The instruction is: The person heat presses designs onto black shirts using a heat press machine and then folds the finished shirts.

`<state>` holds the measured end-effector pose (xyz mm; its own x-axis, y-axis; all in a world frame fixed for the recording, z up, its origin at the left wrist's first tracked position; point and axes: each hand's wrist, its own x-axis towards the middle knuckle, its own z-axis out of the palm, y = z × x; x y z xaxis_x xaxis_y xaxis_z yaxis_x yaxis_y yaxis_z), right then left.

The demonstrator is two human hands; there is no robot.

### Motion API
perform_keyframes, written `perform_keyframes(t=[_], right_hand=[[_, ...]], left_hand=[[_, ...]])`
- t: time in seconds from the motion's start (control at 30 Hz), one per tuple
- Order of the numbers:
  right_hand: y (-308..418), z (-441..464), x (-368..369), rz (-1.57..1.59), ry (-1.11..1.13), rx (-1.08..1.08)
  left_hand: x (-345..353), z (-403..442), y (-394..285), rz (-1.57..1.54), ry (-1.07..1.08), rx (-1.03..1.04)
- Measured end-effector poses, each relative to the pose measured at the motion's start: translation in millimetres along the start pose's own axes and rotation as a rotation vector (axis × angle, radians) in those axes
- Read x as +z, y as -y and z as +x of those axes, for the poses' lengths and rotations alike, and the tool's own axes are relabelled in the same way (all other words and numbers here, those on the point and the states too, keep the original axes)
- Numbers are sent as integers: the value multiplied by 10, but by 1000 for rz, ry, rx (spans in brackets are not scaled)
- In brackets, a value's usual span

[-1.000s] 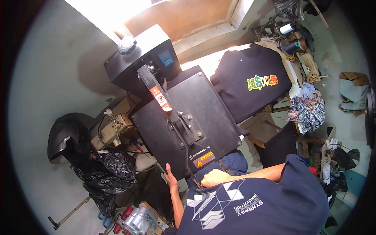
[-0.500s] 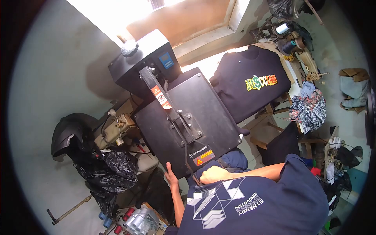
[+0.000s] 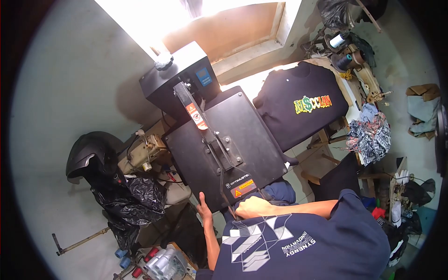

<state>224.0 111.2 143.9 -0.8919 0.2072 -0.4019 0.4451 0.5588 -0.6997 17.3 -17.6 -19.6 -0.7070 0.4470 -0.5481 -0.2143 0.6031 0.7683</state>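
Observation:
A black heat press (image 3: 200,154) with a square upper plate fills the middle of the view, its caution labels facing up. At its front edge my right hand (image 3: 254,207) is closed in a fist around the press's handle (image 3: 226,198), much of which is hidden by the hand and shirt. My left hand (image 3: 204,211) is beside the plate's lower left corner, a digit stretched upward and the other fingers partly hidden; it seems to hold nothing. Right of the press lies a black T-shirt (image 3: 303,105) with a colourful lettered print.
A black helmet (image 3: 95,156) and a black plastic bag (image 3: 144,198) are at the left, near a sewing machine (image 3: 140,151). Thread cones (image 3: 163,263) stand at lower left. Another sewing machine (image 3: 366,79) and patterned cloth (image 3: 371,137) are at the right.
The view of the room has shifted slightly, with the press and shirt a little lower in it. Both hands keep nearly the same places, and the press looks unchanged.

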Motion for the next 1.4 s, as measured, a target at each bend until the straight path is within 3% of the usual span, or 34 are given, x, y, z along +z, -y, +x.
perform_keyframes(t=[0.2, 0.3, 0.37, 0.43, 0.57, 0.67, 0.73, 0.77, 0.83, 0.97, 1.1, 1.4], right_hand=[[-67, 30, 106, 36, -39, -19], [-45, 29, 73, 50, -25, -7], [-66, 40, 106, 58, -1, 11], [-124, 56, 212, -7, -138, -62], [-119, 21, 192, -164, -205, -116], [-93, 34, 150, -99, -158, -95], [-50, 56, 62, 32, 96, 33], [-59, 55, 86, 30, 95, 32], [-85, 42, 158, -15, -48, -28], [-91, 57, 164, -7, -1, -3], [-100, 35, 191, -8, -81, -41], [-87, 7, 204, -45, -140, -53]], left_hand=[[-16, 20, 18, 9, -19, 33], [-101, 69, 63, 76, 48, -139], [-79, 47, 36, 77, 46, -131], [-44, 31, 33, 71, 18, -72], [-33, 39, 45, 91, -23, -7], [3, -19, -42, 60, -30, 23], [-15, -6, -34, 86, -29, 15], [-23, 7, -14, 104, -30, 7], [-14, -34, -81, 125, -37, -7], [-29, 2, -20, 123, -35, -27], [43, -141, -208, 44, -46, 38], [-27, -47, -91, 105, -15, -42]])
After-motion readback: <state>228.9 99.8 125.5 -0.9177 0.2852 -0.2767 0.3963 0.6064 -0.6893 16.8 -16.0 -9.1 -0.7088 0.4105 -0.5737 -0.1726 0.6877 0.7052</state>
